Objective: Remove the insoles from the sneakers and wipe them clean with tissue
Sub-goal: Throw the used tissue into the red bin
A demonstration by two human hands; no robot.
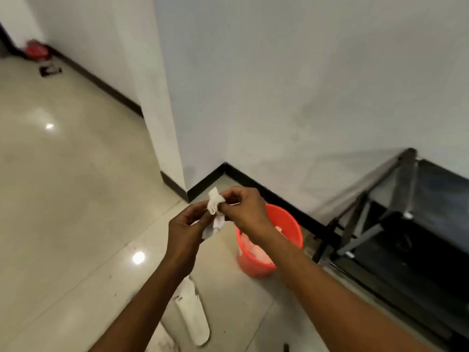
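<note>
Both hands are meeting in front of the chest and working one crumpled white tissue (215, 205). The left hand (186, 228) is curling its fingers round the lower part, and the right hand (245, 210) is pinching the upper part between thumb and fingertips. The coming wipe is turning on the white insole (193, 312), which is lying on the tiled floor (76, 199) at about 6 o'clock from the hands, well apart from them. Its long axis is running roughly from 11 to 5 o'clock, with one rounded end showing at the near end. It is sitting just beside the left forearm, so the left hand is probably the nearer one for picking it up. A second pale shape at its 7 o'clock is too hidden to name. An orange bucket (288, 226) is standing at 4 o'clock from the hands.
</note>
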